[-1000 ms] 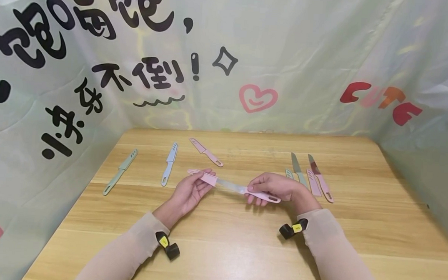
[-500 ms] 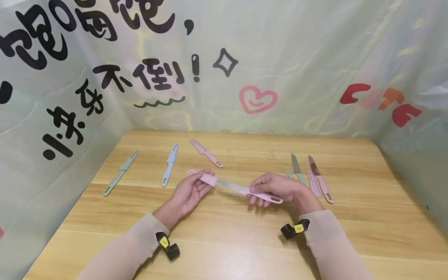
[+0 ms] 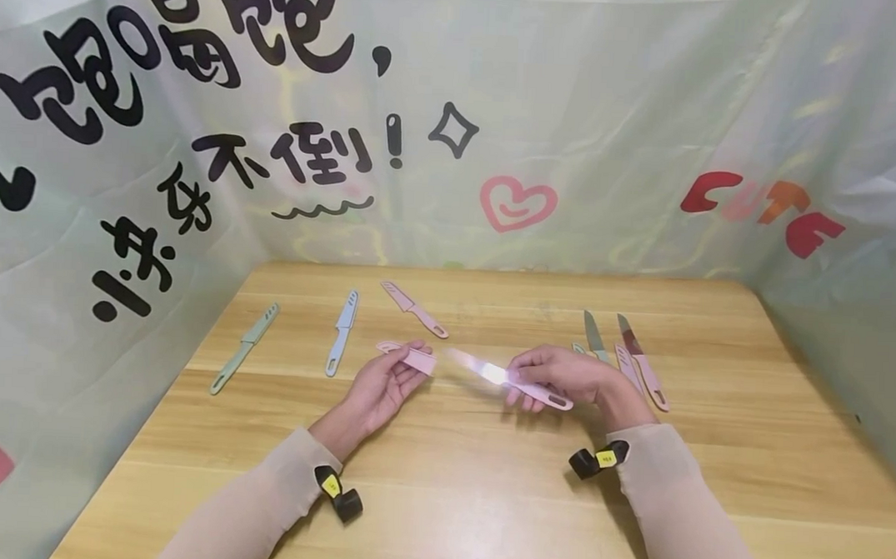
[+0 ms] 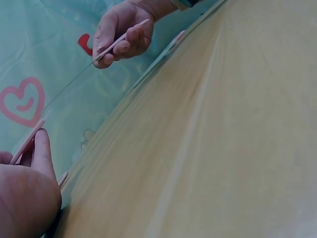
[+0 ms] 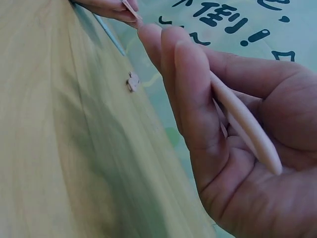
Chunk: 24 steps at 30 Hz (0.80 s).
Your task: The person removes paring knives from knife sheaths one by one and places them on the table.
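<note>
My left hand (image 3: 381, 393) pinches a pink knife sheath (image 3: 422, 363) between thumb and fingers, above the table. To its right, my right hand (image 3: 564, 373) grips the pink handle (image 3: 546, 395) of a knife, thumb on top and fingers beneath. The bare blade (image 3: 470, 362) points left at the sheath's mouth, with a bright glare near the handle. Seen edge-on in the left wrist view, the thin blade (image 4: 69, 84) spans most of the gap between the hands. In the right wrist view the handle (image 5: 247, 124) lies between thumb and fingers.
On the wooden table (image 3: 468, 497) lie a sheathed green knife (image 3: 244, 350), a sheathed blue knife (image 3: 342, 333) and a sheathed pink knife (image 3: 414, 310). At right, partly behind my right hand, are a bare green knife (image 3: 594, 332), a bare pink knife (image 3: 647, 373) and their sheaths.
My right hand has drawn the knife slightly rightward, and the gap between blade tip and sheath has opened. Glare has appeared on the blade. The left hand holds nearly still.
</note>
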### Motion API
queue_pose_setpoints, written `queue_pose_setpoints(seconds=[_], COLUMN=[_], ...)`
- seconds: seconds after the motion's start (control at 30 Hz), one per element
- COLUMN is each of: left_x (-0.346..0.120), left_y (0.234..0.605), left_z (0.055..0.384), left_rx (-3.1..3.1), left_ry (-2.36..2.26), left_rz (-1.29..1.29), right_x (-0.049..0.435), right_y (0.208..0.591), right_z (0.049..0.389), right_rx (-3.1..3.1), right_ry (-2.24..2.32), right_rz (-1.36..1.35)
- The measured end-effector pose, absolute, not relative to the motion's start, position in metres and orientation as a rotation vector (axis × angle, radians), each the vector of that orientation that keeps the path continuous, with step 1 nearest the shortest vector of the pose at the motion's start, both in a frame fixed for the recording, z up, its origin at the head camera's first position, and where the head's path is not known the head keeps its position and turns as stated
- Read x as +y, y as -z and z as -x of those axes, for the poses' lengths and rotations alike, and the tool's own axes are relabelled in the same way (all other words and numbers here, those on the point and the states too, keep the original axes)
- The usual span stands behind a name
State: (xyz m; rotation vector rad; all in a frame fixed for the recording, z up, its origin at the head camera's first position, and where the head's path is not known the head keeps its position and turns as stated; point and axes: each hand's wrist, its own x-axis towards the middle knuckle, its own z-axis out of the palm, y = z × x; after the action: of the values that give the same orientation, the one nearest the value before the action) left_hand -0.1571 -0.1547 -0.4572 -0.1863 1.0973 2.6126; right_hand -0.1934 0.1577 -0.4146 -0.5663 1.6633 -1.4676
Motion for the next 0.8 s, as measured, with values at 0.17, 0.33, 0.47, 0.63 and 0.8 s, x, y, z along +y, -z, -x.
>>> queue_pose_setpoints(seconds=[0.17, 0.33, 0.47, 0.63, 0.8], left_x=[-0.153, -0.152, -0.150, -0.145, -0.139], left_y=[0.457, 0.458, 0.457, 0.452, 0.444], left_z=[0.157, 0.158, 0.158, 0.159, 0.159], left_rx=[1.108, 1.131, 1.186, 1.236, 1.243], left_ry=[-2.595, -2.561, -2.507, -2.441, -2.401], left_rz=[0.175, 0.187, 0.161, 0.115, 0.045], right_x=[0.162, 0.164, 0.166, 0.173, 0.178], right_y=[0.416, 0.413, 0.408, 0.409, 0.407], right_z=[0.193, 0.193, 0.193, 0.194, 0.193], right_rx=[1.677, 1.726, 1.751, 1.770, 1.813], right_ry=[1.475, 1.489, 1.512, 1.540, 1.547], right_rz=[0.569, 0.529, 0.481, 0.496, 0.499])
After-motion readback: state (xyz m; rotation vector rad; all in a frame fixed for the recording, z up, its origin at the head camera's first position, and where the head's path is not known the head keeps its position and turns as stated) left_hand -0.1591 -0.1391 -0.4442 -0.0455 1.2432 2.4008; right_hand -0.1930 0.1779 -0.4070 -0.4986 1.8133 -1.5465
